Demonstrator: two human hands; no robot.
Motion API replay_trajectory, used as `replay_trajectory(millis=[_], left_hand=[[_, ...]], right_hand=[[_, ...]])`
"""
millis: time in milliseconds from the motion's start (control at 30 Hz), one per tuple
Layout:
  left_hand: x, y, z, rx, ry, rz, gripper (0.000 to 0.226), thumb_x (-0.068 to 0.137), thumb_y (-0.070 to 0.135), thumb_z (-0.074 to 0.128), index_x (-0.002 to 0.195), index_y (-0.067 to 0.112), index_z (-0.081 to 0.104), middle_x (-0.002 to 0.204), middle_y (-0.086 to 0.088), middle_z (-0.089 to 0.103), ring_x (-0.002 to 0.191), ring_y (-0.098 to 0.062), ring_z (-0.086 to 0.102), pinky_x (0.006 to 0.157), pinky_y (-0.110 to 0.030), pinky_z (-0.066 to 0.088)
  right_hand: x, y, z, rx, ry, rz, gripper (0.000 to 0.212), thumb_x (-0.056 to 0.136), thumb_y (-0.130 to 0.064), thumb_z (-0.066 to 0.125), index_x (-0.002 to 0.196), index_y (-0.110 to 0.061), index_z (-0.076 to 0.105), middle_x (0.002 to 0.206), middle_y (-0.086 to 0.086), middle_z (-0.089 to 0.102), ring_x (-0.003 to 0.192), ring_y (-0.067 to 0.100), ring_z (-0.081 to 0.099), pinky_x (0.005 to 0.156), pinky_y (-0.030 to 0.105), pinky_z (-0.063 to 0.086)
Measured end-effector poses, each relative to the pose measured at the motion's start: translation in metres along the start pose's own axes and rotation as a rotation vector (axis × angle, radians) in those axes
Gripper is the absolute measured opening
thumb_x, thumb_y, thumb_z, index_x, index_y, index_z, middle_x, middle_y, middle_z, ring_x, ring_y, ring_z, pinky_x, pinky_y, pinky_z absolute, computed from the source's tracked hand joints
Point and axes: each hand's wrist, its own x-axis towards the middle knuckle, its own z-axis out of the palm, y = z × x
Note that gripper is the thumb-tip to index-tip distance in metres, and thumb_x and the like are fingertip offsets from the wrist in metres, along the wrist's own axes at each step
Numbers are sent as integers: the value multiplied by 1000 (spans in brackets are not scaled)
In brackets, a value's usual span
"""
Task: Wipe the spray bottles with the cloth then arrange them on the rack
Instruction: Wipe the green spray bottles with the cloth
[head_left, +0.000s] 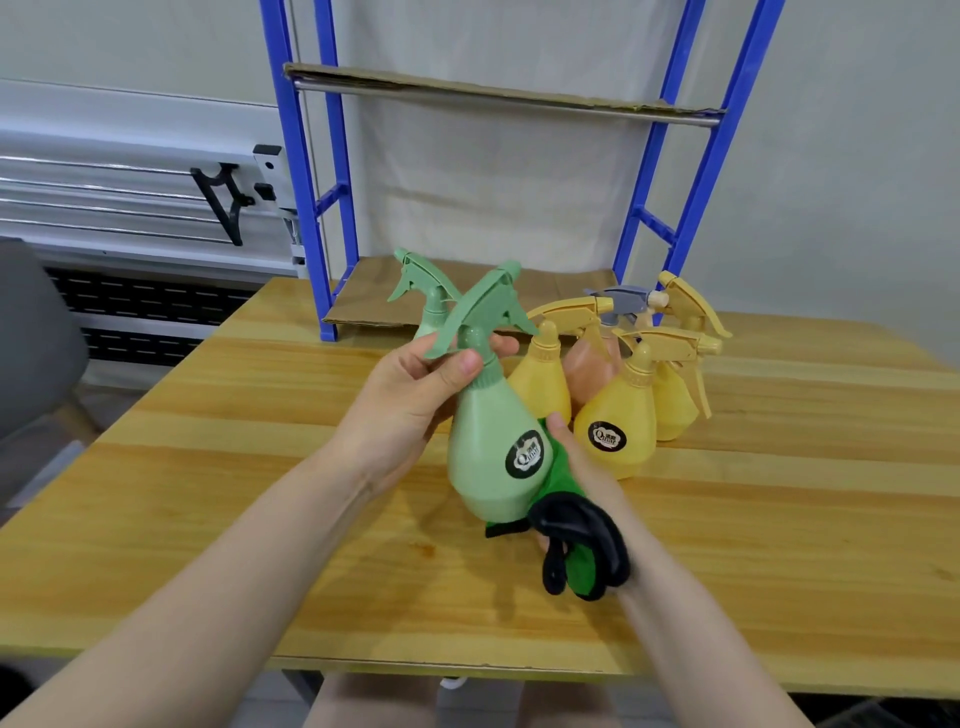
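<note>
Two hands work one green spray bottle (493, 447), lifted above the wooden table (208, 519): left hand (410, 400) curls round its neck, right hand (582, 467) presses the green cloth (563, 467) against its belly. Smooth, light-looking plastic; the neck seems the surest hold.

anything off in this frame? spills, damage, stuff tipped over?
Nothing spilled or broken. The held green spray bottle is tilted only because the left hand grips its neck while the right hand presses the green cloth to it. The other bottles stand upright on the table.
</note>
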Motion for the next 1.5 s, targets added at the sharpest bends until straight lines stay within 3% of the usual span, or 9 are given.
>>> replay_trajectory(millis=[67,200,300,400,533,900,1067,1167,1500], left_hand=[[0,3,1,19,-2,6,30,82,27,61,109,17,69,110,-5,73,107,-20,65,87,-30,54],[0,4,-6,59,-8,44,33,87,30,59,115,15,65,112,-6,72,109,-21,65,89,-32,53],[-4,1,-14,53,32,42,29,92,27,55,116,17,64,110,-6,73,108,-21,65,92,-34,53],[-7,-2,-18,67,86,-2,30,91,32,54,113,15,66,108,-6,73,105,-19,66,92,-36,50],[-9,-5,-18,158,96,-10,25,93,36,57,102,19,72,109,-6,73,107,-22,65,98,-41,48],[-12,-3,-10,241,10,69,32,92,26,51,117,8,59,106,-9,73,98,-15,67,80,-22,53],[-10,-2,-4,298,-33,76,22,93,25,59,109,10,62,96,-4,69,87,-12,62,77,-24,51],[-11,-6,-4,241,-36,55,23,92,22,60,110,9,62,101,-6,68,93,-16,63,83,-30,53],[-12,-3,1,178,35,28,18,84,32,57,79,15,59,69,4,63,62,-8,58,57,-21,48]], right_hand=[[-4,-2,-2,-106,36,-28,80,53,-81,57,90,-11,65,83,4,68,85,25,64,87,39,52],[-7,-5,-15,-213,77,-155,58,90,-65,45,104,-13,66,90,0,67,76,15,63,64,24,47],[-8,-1,-23,-114,105,-292,51,87,-68,47,95,-22,68,84,0,74,76,14,72,67,26,56],[-10,-2,-27,-123,158,-427,69,73,-81,42,95,-22,70,88,3,75,85,17,72,81,39,57],[-16,-13,-32,-86,178,-601,65,81,-72,35,101,-19,66,85,-4,72,77,0,68,63,14,52],[-17,-48,-17,-187,213,-892,28,92,-53,35,101,-36,55,88,-27,64,85,-14,59,72,3,41],[-17,-59,9,-316,63,-986,22,89,-58,47,98,-42,59,92,-28,65,93,-1,62,93,29,46],[-19,-67,20,-346,-14,-981,21,85,-36,73,95,-22,61,84,-15,69,81,5,66,78,30,54],[-16,-66,37,-492,361,-1110,39,77,-69,58,89,-33,51,83,-31,62,76,7,62,92,64,43]])
